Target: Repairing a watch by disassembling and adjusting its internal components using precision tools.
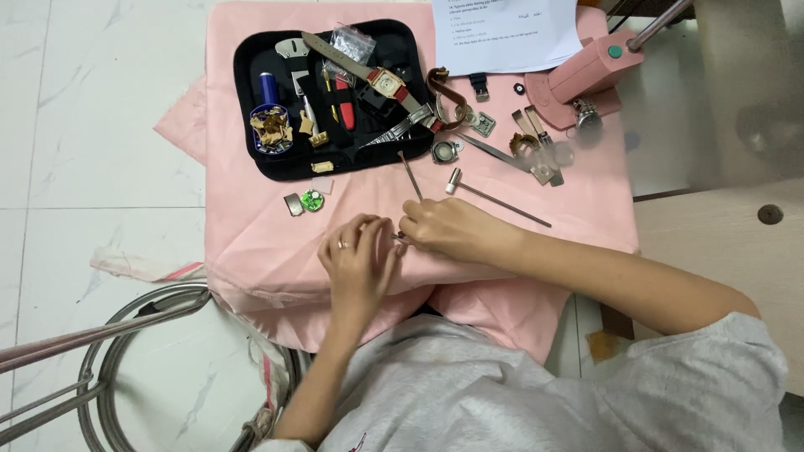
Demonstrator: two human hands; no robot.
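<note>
Your left hand (358,255) and right hand (444,228) meet fingertip to fingertip near the pink cloth's (251,226) front edge, pinching a tiny metal part (400,238); your right also grips a thin metal tool (410,176).

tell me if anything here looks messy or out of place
Mostly orderly work clutter. The pink cloth hangs unevenly off the table's near edge, bunched below the left hand. Watch parts lie scattered beyond the black tool case, and a small hammer lies loose beside the right hand. Nothing looks spilled or broken.
</note>
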